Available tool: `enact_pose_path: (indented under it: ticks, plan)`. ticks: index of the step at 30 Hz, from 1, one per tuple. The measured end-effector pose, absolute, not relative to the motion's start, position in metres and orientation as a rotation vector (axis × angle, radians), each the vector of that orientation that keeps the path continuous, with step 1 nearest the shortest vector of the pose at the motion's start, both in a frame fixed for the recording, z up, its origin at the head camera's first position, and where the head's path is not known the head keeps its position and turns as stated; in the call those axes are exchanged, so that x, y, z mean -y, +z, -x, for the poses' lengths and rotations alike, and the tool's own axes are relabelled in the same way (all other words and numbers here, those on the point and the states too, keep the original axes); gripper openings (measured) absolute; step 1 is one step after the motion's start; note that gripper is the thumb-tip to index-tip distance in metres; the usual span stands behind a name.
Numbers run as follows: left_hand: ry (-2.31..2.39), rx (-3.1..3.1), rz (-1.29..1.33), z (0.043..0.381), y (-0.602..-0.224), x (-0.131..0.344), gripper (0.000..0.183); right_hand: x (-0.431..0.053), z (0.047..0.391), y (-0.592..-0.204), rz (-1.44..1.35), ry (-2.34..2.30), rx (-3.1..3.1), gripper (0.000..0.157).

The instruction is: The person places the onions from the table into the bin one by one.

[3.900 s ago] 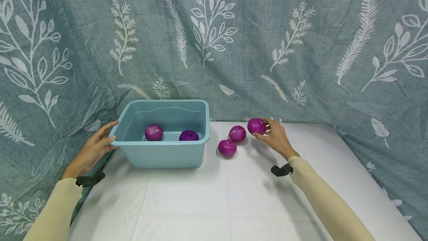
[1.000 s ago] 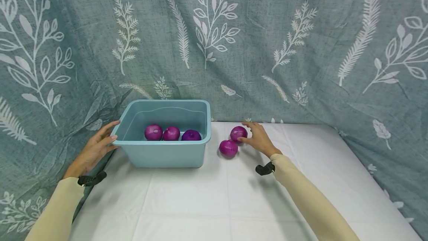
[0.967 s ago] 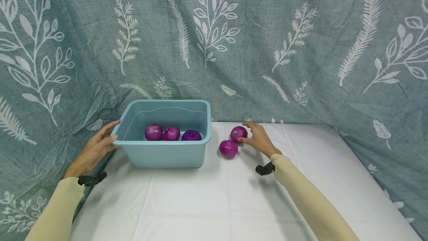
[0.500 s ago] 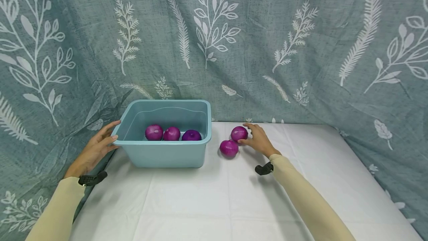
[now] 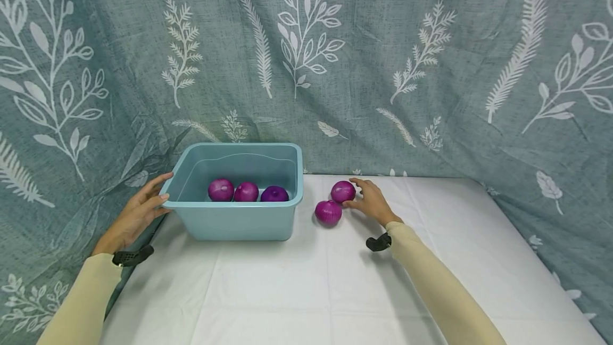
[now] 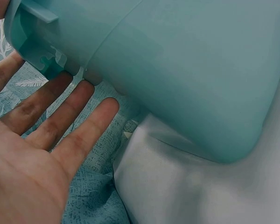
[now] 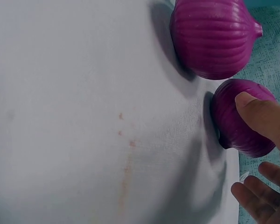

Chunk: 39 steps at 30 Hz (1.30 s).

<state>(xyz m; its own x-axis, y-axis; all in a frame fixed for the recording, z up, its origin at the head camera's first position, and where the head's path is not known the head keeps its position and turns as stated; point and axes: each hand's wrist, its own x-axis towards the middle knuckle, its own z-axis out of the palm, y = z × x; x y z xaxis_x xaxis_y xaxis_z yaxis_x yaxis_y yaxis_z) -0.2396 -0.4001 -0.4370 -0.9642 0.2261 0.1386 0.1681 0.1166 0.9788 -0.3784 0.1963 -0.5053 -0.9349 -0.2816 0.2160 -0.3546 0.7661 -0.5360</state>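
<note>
Two purple onions sit close together on the white-covered table, a front onion (image 5: pixel 328 213) and a rear onion (image 5: pixel 342 191). My right hand (image 5: pixel 370 201) reaches the rear onion from the right. Its thumb (image 7: pixel 261 116) overlaps that onion in the right wrist view, while the other visible fingers are spread beside it. The index fingertip is at the onion's far edge in the head view. Three more purple onions (image 5: pixel 221 189) lie in a row inside a light blue plastic bin (image 5: pixel 234 222). At the bin's left end, my left hand (image 5: pixel 135 216) touches the rim with fingers extended.
White cloth (image 5: pixel 268 292) covers the table. A grey-green curtain (image 5: pixel 364 68) with white leaf prints hangs behind the bin and down both sides. The bin stands left of the loose onions, close to the curtain.
One onion has gone from my right hand into the bin, between the other two. The right hand has since moved left to the rear onion. My left hand stays at the bin.
</note>
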Motion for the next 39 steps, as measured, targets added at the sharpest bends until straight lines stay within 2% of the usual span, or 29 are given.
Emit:
enact_pose_path:
  ticks: [24,39]
  plan:
    - [2.005,-2.334,-0.391,0.241,-0.439,0.397,0.060,-0.202,0.381,-0.513,-0.578,1.097,2.744,0.073]
    - [2.001,-2.337,-0.398,0.240,-0.438,0.399,0.060,-0.203,0.371,-0.488,-0.609,1.125,2.678,0.075]
